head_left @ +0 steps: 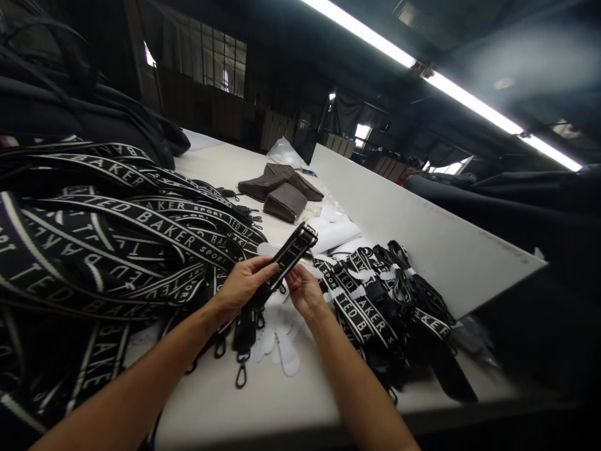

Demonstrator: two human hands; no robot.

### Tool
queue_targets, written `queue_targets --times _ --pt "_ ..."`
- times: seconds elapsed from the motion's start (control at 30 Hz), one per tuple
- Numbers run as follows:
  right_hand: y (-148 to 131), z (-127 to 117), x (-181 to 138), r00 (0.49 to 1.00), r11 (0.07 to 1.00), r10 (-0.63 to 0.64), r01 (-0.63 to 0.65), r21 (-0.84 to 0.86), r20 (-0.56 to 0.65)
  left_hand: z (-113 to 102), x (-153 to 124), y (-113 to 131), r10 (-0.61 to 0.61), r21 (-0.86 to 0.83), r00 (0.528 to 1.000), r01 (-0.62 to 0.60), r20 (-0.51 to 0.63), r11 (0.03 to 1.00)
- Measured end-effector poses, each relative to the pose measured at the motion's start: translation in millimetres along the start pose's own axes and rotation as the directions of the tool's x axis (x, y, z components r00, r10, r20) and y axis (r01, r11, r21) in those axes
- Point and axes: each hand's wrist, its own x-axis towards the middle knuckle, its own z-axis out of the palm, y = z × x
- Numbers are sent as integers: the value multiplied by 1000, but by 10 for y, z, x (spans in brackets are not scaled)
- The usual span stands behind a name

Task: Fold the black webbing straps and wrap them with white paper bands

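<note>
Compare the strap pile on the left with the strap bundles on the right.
The left strap pile is large, loose and tangled; the right strap bundles form a smaller heap, folded short with white wraps around them. The left pile spreads past the picture edge; the right bundles sit wholly on the white table. Both are black webbing with white lettering.

— Where can we pass on our white table (282, 401)?

— Only the bare strip near its front edge. The big strap heap (94, 238) blocks the left, the smaller strap pile (385, 300) the right.

— Farther back?

— Brown pouches (282, 191) sit mid-table, and the white board (422, 232) walls off the right side.
</note>
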Motion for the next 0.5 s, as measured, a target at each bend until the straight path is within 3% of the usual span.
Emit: queue_targets --times 0.1,0.23,0.4,0.5 --pt "11 -45 -99 993 990 112 -109 92 -26 68 -9 -100 -72 22 997 72 13 997" --pt "-11 -56 -183 990 989 141 -141 54 -4 72 -4 -159 -121 -29 992 120 -31 992" --pt "-40 -43 -232 989 993 109 -113 37 101 38 4 -140 -94 -54 995 95 18 994" --pt "-54 -30 -276 993 998 16 -9 -55 121 49 -2 -106 -80 -70 997 79 -8 994"
